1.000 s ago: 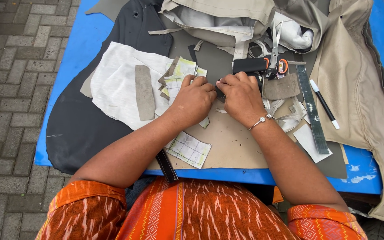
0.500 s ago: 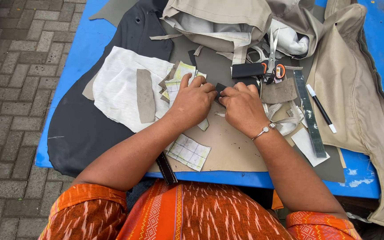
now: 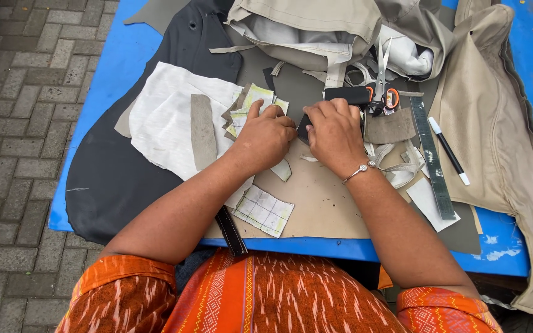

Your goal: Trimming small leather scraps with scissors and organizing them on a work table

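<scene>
My left hand (image 3: pixel 266 135) and my right hand (image 3: pixel 334 132) meet at the middle of a blue table (image 3: pixel 100 86), both pinching a small dark piece of material (image 3: pixel 303 126) between their fingertips. The piece is mostly hidden by my fingers. Under the hands lies a tan sheet (image 3: pixel 316 203). A stack of pale paper pattern pieces (image 3: pixel 251 105) sits just behind my left hand. A thin bracelet circles my right wrist.
White fabric (image 3: pixel 168 117) with a grey strip (image 3: pixel 203 132) lies on a large black sheet (image 3: pixel 112 179) at left. Orange-handled scissors (image 3: pixel 382 86), a black block (image 3: pixel 348 94), a ruler (image 3: pixel 433 160), a marker (image 3: pixel 448 150) and beige fabric (image 3: pixel 495 117) lie at right. A gridded paper (image 3: pixel 263 211) sits near the front edge.
Both hands stay together on the small dark piece with only slight finger shifts. The camera view has drifted a little.
</scene>
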